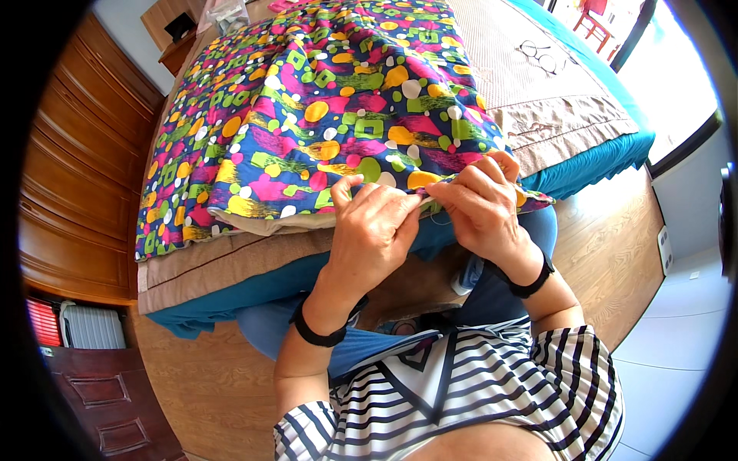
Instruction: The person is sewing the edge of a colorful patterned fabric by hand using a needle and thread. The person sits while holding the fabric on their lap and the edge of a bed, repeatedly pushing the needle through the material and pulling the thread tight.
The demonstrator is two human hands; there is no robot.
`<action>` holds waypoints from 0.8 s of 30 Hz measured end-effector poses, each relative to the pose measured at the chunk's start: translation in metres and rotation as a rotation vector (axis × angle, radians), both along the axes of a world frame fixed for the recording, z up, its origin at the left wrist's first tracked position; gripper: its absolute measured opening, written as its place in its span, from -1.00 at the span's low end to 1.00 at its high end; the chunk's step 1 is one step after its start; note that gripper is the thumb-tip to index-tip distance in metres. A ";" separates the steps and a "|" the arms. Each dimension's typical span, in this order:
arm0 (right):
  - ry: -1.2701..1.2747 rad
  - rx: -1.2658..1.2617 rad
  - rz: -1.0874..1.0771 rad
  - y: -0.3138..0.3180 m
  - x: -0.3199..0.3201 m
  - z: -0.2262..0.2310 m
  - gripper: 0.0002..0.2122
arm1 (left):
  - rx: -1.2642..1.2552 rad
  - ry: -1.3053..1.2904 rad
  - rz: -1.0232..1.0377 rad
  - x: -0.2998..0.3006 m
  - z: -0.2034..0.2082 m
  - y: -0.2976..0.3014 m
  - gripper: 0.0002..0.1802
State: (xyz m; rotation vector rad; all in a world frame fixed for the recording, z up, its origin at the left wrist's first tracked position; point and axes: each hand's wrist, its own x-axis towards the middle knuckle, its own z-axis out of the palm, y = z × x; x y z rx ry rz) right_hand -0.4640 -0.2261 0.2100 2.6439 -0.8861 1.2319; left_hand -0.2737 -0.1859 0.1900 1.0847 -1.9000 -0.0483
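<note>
A patterned quilt [307, 131], navy with pink, green, yellow and white shapes, lies over the bed and reaches its near edge. Cream-coloured cloth [277, 224] shows beneath its front hem. My left hand [373, 227] pinches that hem between thumb and fingers. Close beside it on the right, my right hand [484, 207] also has its fingers closed on the hem, the two thumbs almost meeting. What looks like a thin thread hangs just below the fingertips. Whether something small, such as a needle, sits in the fingers is hidden. A corner of the quilt sticks out past my right hand.
The bed has a beige cover [538, 107] and a teal sheet [600, 165] at its sides. Eyeglasses [538, 58] rest on the far right of the cover. Wooden cabinets [81, 154] line the left, with a silver suitcase [92, 326] below. My knees touch the bed's front.
</note>
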 end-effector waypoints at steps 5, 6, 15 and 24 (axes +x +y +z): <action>-0.015 0.088 0.053 -0.004 -0.004 0.003 -0.74 | 0.053 0.010 0.006 0.003 0.008 -0.003 -0.93; -0.010 0.103 0.066 -0.005 -0.005 0.005 -0.75 | 0.077 0.021 -0.002 0.004 0.008 -0.004 -0.93; -0.049 0.426 0.199 -0.017 -0.009 0.007 -0.89 | 0.390 0.132 -0.327 0.020 0.011 -0.021 -0.94; -0.081 0.563 0.363 -0.033 -0.009 -0.004 -0.88 | 0.652 0.339 -0.571 0.026 0.004 -0.034 -0.94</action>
